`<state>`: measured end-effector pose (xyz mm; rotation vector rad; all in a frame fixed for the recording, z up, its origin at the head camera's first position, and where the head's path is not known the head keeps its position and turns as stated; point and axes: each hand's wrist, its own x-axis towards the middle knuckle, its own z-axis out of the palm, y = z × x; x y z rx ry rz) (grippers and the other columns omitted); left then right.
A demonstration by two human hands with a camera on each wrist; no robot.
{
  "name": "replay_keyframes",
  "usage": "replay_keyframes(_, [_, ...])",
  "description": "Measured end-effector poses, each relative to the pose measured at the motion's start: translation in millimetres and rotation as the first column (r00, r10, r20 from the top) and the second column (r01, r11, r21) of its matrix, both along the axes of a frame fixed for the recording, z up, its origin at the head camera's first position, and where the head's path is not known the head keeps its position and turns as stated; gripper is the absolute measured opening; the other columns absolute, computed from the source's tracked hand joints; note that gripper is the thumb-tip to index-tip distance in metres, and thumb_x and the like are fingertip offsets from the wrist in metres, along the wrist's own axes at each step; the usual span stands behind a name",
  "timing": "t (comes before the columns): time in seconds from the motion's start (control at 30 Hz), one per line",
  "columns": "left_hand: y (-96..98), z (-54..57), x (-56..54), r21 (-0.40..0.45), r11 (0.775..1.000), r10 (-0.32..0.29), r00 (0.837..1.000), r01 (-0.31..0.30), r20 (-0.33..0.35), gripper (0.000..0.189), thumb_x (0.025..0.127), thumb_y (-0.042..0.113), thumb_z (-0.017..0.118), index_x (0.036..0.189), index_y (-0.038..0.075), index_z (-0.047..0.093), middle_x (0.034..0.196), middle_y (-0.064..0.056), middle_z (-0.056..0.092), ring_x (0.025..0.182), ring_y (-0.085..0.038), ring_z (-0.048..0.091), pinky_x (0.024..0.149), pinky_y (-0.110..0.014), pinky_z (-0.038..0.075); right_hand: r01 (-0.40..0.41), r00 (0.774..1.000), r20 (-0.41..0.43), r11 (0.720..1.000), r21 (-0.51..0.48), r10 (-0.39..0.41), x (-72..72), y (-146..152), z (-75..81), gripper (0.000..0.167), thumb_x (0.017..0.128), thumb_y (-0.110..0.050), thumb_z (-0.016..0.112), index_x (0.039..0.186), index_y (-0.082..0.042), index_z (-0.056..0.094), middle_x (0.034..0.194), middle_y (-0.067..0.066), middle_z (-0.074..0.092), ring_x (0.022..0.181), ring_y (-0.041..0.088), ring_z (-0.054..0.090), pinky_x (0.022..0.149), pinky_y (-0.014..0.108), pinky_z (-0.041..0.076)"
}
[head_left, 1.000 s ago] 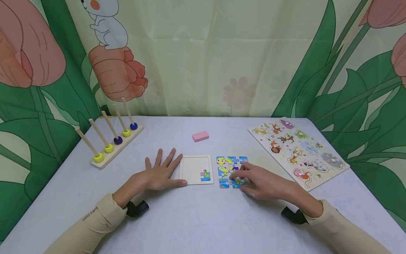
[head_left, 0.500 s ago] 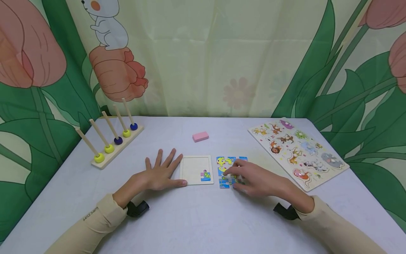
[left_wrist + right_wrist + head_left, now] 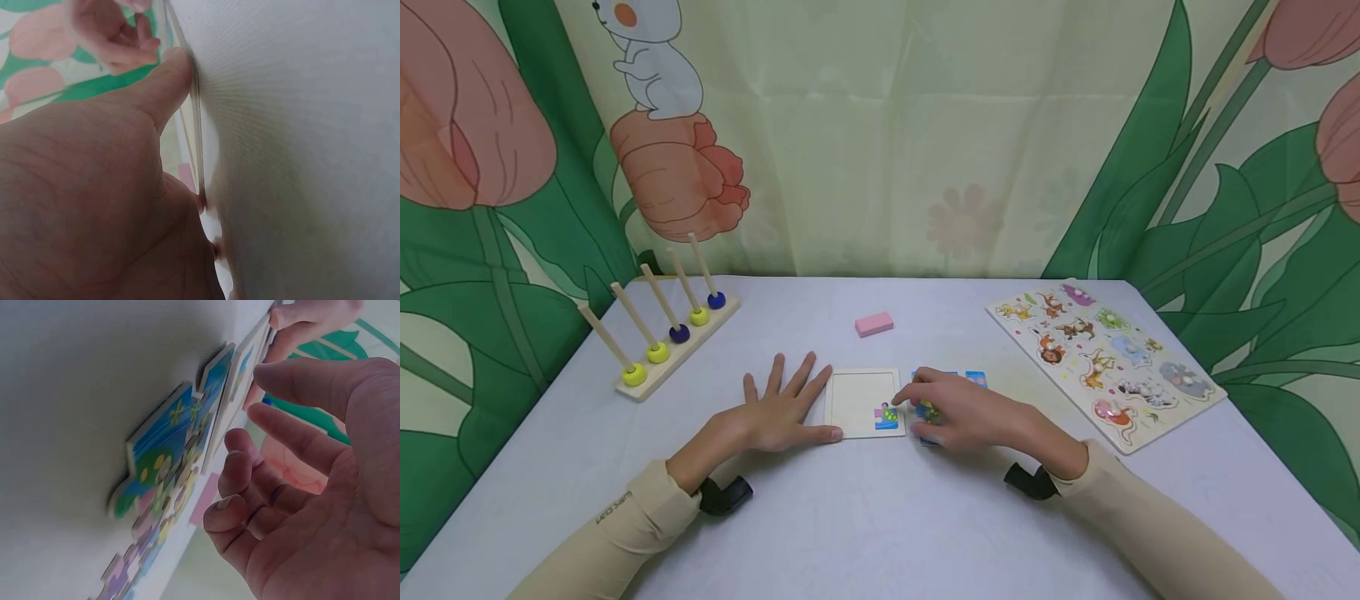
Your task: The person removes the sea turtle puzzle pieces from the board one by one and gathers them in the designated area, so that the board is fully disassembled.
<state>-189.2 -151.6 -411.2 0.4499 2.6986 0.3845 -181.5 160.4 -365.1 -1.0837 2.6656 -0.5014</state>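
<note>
My left hand (image 3: pixel 772 419) lies spread on the table, thumb and index finger at the left edge of a small wooden puzzle tray (image 3: pixel 856 390). In the tray's lower right corner sits a blue, pink and green jigsaw piece (image 3: pixel 886 418). My right hand (image 3: pixel 973 412) hovers between tray and loose pieces, index fingertip overlapping that piece in the head view. In the right wrist view its thumb and index finger are apart, nothing visible between them, the other fingers loosely curled. Blue and coloured jigsaw pieces (image 3: pixel 164 434) lie beneath, partly hidden by this hand in the head view.
A pink block (image 3: pixel 874 324) lies behind the tray. On the left stands a wooden peg rack (image 3: pixel 681 350) with yellow and blue beads. An animal puzzle board (image 3: pixel 1105 358) lies at the right, and a printed curtain (image 3: pixel 865 167) hangs behind the table.
My right hand has moved left from over the loose jigsaw pieces to the tray's right edge. The left hand has stayed in place.
</note>
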Motion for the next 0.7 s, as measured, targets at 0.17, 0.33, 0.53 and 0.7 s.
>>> replay_keyframes(0.17, [0.1,-1.0,-0.8,-0.004,1.0,-0.005,1.0,0.005,-0.002,0.113,0.088,0.087,0.054,0.172,0.029,0.006,0.18,-0.004,-0.015,0.161,-0.049,-0.027,0.115,-0.088,-0.011,-0.009,1.0,0.014,1.0,0.005,0.009,-4.5,-9.7,-1.5,0.034,0.099,-0.019,0.069,0.133,-0.021,0.072,0.119,0.001,0.064,0.097,0.014,0.059,0.089,0.03,0.051])
replay_keyframes(0.33, [-0.4,-2.2,-1.3,-0.008,1.0,-0.005,1.0,0.005,-0.003,0.113,0.088,0.087,0.054,0.172,0.029,0.005,0.18,-0.004,-0.015,0.161,-0.049,-0.027,0.115,-0.088,-0.011,-0.02,1.0,0.024,1.0,0.024,0.02,-7.7,-16.1,-3.6,0.034,0.1,-0.022,0.072,0.133,-0.02,0.071,0.117,0.001,0.063,0.097,0.012,0.062,0.088,0.029,0.053])
replay_keyframes(0.53, [-0.6,-2.8,-1.7,-0.015,1.0,-0.002,1.0,0.002,-0.004,0.114,0.088,0.088,0.054,0.172,0.03,0.005,0.18,-0.004,-0.016,0.161,-0.049,-0.027,0.115,-0.088,-0.011,-0.02,0.999,0.047,0.999,0.04,0.018,-10.5,-19.1,-2.0,0.036,0.099,-0.023,0.073,0.135,-0.019,0.071,0.118,0.002,0.062,0.097,0.011,0.063,0.087,0.028,0.053])
replay_keyframes(0.7, [-0.7,-3.7,-2.0,-0.017,1.0,-0.004,1.0,0.004,-0.006,0.114,0.088,0.088,0.054,0.172,0.029,0.005,0.18,-0.004,-0.016,0.161,-0.05,-0.027,0.115,-0.088,-0.01,-0.018,0.998,0.064,0.998,0.059,0.014,-12.2,-20.1,-1.3,0.039,0.099,-0.024,0.073,0.137,-0.02,0.069,0.119,0.001,0.062,0.098,0.011,0.064,0.087,0.028,0.054])
